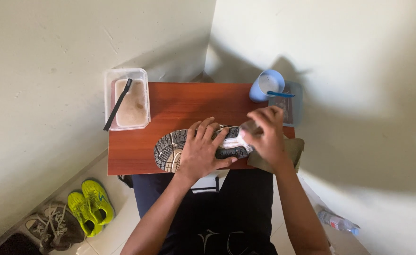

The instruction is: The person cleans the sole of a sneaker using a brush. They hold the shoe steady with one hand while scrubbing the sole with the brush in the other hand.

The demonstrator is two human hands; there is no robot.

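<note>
Two forearms reach up from a dark-trousered lap to a shoe lying sole-up

Left hand (199, 152) lies spread flat on the shoe (196, 147), at the near edge of the small red-brown table (179, 106); right hand (266, 134) is closed around a pale cloth (249, 128) at its heel, near a blue cup (267, 85)

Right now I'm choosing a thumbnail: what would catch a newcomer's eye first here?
An upturned shoe lying sole-up on a small red-brown table, pressed by the left hand while the right hand works at its heel. Next, the neon-yellow sneakers on the floor at lower left.
</note>
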